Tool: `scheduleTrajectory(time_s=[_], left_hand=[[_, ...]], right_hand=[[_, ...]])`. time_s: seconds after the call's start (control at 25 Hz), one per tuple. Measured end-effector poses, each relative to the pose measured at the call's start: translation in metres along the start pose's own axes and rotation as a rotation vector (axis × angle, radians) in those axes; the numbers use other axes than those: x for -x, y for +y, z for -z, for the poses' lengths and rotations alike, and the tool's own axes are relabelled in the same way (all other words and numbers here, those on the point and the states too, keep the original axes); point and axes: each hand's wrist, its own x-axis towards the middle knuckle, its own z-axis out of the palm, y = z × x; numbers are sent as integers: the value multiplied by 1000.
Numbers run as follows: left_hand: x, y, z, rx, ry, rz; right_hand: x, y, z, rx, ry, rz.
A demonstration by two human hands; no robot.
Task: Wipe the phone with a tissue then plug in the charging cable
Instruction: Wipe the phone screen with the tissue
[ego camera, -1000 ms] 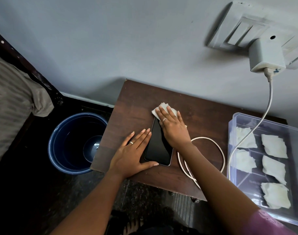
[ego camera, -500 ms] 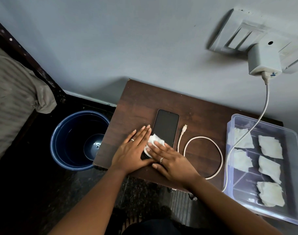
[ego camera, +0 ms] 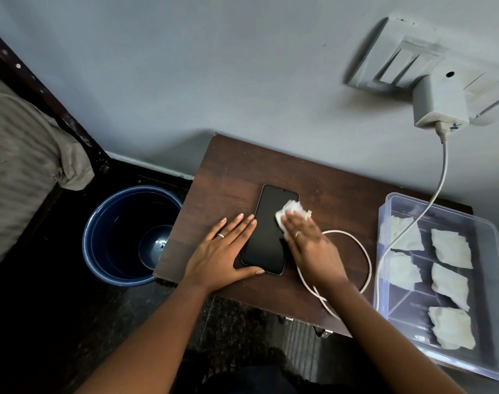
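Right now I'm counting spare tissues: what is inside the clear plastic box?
The clear plastic box holds five flat white tissues in divided compartments. The white charging cable crosses its left side, covering part of one tissue.

black phone [ego camera: 266,231], white tissue [ego camera: 291,210] (crumpled) — blue bucket [ego camera: 106,223], brown table [ego camera: 242,163]

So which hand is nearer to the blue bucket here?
Left. The left hand lies flat at the phone's left edge, on the side toward the blue bucket. The right hand works the phone's far side.
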Motion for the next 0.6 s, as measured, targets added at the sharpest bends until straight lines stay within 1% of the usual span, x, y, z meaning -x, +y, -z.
scheduleTrajectory(time_s=[0.08,0.2,0.32,0.4,0.44,0.48,0.52,0.56,0.6], left_hand=[[0,-1,1,5,-24,0],[1,0,1,9,-35,13],[1,1,3,20,-72,11],[-1,5,9,75,-104,24],[1,8,14,152,-119,56],[6,12,17,282,-116,111],[14,15,20,452,-74,186],[24,18,22,631,0,274],[36,18,25,809,109,372]], right_hand=[[-30,0,-5,6,-62,-84],[-43,-14,-10,-63,-116,-106],[-20,-31,0,-29,-159,23],[-2,-40,8,58,-247,72],[4,-45,12,82,-303,69],[6,-49,14,61,-348,39],[3,-57,17,-13,-381,-9],[-3,-66,21,-143,-408,-77],[-14,-78,23,-299,-426,-141]])
